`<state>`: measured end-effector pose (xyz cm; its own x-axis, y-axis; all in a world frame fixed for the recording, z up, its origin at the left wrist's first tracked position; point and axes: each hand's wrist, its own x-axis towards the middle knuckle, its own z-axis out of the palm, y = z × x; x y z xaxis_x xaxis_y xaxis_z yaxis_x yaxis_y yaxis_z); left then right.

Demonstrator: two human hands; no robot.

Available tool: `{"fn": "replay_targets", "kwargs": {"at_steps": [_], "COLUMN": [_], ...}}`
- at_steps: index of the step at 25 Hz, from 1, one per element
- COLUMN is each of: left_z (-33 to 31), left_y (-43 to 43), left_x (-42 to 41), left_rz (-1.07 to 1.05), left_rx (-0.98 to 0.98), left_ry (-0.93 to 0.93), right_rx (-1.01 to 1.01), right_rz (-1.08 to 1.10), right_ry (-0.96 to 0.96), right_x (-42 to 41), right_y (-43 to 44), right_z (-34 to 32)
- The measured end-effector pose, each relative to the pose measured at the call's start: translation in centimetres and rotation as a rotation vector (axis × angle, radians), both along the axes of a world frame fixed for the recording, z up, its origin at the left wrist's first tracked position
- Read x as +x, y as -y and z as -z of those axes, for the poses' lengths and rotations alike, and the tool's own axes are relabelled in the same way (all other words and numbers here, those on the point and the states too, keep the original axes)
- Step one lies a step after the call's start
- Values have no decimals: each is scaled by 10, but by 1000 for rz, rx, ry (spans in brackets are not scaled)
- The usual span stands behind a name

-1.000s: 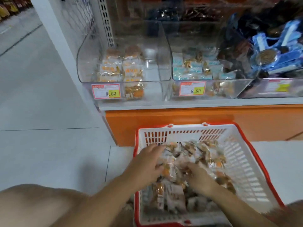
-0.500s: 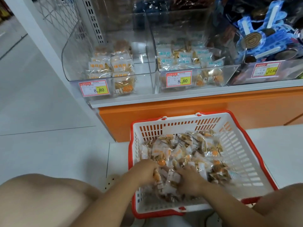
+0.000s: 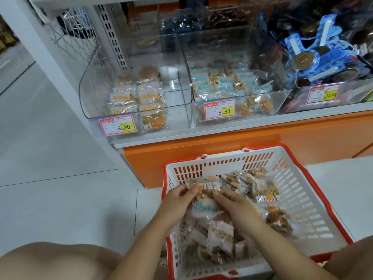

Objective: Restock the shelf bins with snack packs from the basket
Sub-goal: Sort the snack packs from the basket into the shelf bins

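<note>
Over white-and-red basket (image 3: 298, 201), handful of snack packs (image 3: 203, 201) now raised off heap, where half a second earlier both hands were buried lower; gathering judged done, transfer to shelf bins due next. Left hand (image 3: 177, 203) and right hand (image 3: 236, 207) cupped inward, fingers clamped on bundle. Half-empty left bin (image 3: 94, 93) seen above.

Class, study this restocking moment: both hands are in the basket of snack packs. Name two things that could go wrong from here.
1. Both hands, left hand and right hand, pinch one slippery clear-wrapped snack pack; it may slip back into the white-and-red plastic basket.
2. The left clear bin holds orange-lettered packs, the middle clear bin blue-lettered ones; the mixed packs could be misplaced.
</note>
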<state>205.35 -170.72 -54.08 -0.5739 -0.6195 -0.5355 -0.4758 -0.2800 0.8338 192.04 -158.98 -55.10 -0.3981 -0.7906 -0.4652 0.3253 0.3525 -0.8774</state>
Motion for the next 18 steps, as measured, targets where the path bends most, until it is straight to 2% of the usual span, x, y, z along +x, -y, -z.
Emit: {"fn": "replay_targets", "kwargs": {"at_steps": [4,8,10,14,18], "left_z": [-3,-3,-2,-4,-10], "left_y": [-1,-1,0,-2,-6], "left_x": [-2,0,0,-7,-10], "left_rz": [-69,-22,-87,-381,-327], "left_rx": [95,29,44,366,367], "left_ry": [-8,-32,-76,-265,-236], "right_rx": [-57,-81,-120,-126,-154], "right_rz": [41,12,37,93,274], "right_ry": [129,145,207,310,301], "right_x": [-2,-4,-4,-6,-22], "right_y": [0,2,4,3,2], "right_z": [-3,-3,-1,2,-1]}}
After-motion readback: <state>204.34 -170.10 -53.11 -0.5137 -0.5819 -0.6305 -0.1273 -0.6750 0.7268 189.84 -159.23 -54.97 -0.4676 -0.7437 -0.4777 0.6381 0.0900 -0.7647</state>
